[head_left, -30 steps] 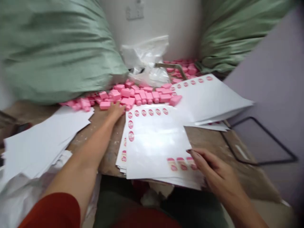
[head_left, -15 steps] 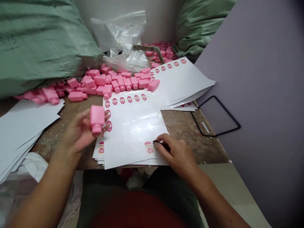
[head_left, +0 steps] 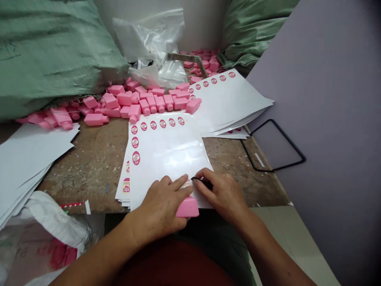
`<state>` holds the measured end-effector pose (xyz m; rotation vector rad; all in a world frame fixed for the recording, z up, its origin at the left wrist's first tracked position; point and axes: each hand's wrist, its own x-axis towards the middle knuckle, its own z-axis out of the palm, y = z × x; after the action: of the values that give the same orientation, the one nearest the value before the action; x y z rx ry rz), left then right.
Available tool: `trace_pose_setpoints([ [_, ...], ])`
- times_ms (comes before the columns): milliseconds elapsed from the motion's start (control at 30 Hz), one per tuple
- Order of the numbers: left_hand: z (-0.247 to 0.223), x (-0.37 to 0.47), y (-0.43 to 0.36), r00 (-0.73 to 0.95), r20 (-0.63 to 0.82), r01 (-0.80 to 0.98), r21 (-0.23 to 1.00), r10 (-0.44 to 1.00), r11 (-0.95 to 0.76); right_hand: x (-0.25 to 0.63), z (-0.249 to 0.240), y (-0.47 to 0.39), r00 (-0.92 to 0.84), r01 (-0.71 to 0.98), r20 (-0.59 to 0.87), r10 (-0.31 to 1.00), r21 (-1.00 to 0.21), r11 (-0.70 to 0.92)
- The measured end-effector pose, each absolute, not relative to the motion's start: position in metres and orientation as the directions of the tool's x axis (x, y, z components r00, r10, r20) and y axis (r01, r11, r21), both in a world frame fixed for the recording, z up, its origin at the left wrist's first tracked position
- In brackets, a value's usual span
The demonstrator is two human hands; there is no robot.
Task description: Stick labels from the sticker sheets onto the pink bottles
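My left hand (head_left: 166, 200) grips a pink plastic bottle (head_left: 188, 207) at the near edge of the sticker sheet (head_left: 166, 155). Its fingers reach over a pink-and-white label (head_left: 187, 184) near the sheet's lower right, partly covering it. Beside that label, my right hand (head_left: 217, 188) is closed round a thin black tool (head_left: 205, 182), whose tip lies by the label's edge; its exact kind is hidden in the fingers. Round red stickers run along the sheet's top and left side. More sheets lie beneath it.
Many pink bottles (head_left: 127, 99) are heaped behind the sheets. Another sticker stack (head_left: 226, 103) lies at right and white sheets (head_left: 32, 155) at left. Green sacks (head_left: 59, 59) and a clear plastic bag (head_left: 151, 35) stand behind. A grey panel (head_left: 321, 119) bounds the right side.
My left hand has carried the pink bottle from the left of the sheet down and right to the label. My right hand stays almost where it was.
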<state>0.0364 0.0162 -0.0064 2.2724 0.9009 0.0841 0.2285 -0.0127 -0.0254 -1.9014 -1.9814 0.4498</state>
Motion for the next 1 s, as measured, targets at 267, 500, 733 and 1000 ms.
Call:
trace_pose_setpoints([
  [267,-0.0036,0.0382,0.0196,0.772,-0.261,0.612,0.552,0.580,-0.566,0.2222,-0.0270,-0.0135,0.005,0.932,0.058,0.998,-0.363,0.016],
  [500,-0.0010,0.0378,0.0208,0.777,-0.262,0.608,0.548,0.572,-0.574,0.2243,-0.0250,-0.0109,0.011,0.818,-0.028,1.000,-0.575,-0.026],
  [733,-0.0015,0.0360,0.0179,0.786,-0.241,0.602,0.510,0.570,-0.615,0.2244,-0.0265,-0.0113,0.004,0.925,0.070,0.998,-0.380,0.023],
  [1000,-0.0007,0.0368,0.0176,0.792,-0.248,0.605,0.441,0.559,-0.662,0.2225,-0.0312,-0.0119,0.001,0.939,0.116,0.993,-0.341,0.039],
])
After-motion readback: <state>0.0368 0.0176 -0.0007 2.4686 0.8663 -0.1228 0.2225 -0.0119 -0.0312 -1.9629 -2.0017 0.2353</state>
